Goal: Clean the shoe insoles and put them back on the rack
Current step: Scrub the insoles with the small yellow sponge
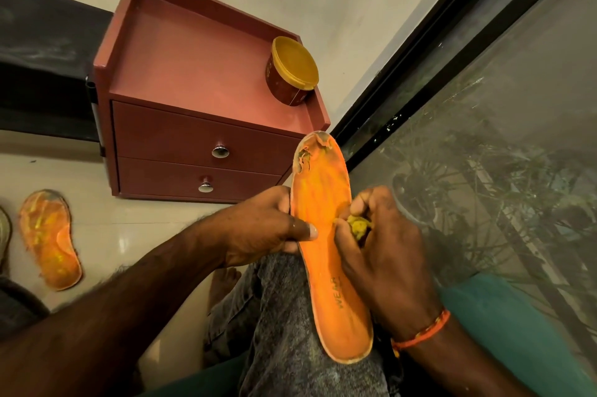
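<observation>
A round tub (291,73) with a yellow lid stands closed near the right edge of the top of a reddish-brown two-drawer cabinet (200,80); its contents cannot be seen, and both drawers are closed. The cabinet top has a raised rim at the back and sides, and the tub stands just inside the right rim, with bare top to its left. An orange insole (326,235) lies lengthwise over the person's knee in grey jeans (284,316), its torn toe end pointing toward the cabinet's front right corner and its heel end toward the person. The left hand (265,228) grasps the insole's left edge, thumb pressed on the top face. The right hand (374,235) is curled round a small yellowish cleaning wad (358,224), which it holds against the insole's right edge. A second orange insole (48,240), stained yellow, lies on the tiled floor (129,235) well to the left, apart from the cabinet. A dark-framed glass pane (484,138) runs close along the right side.
</observation>
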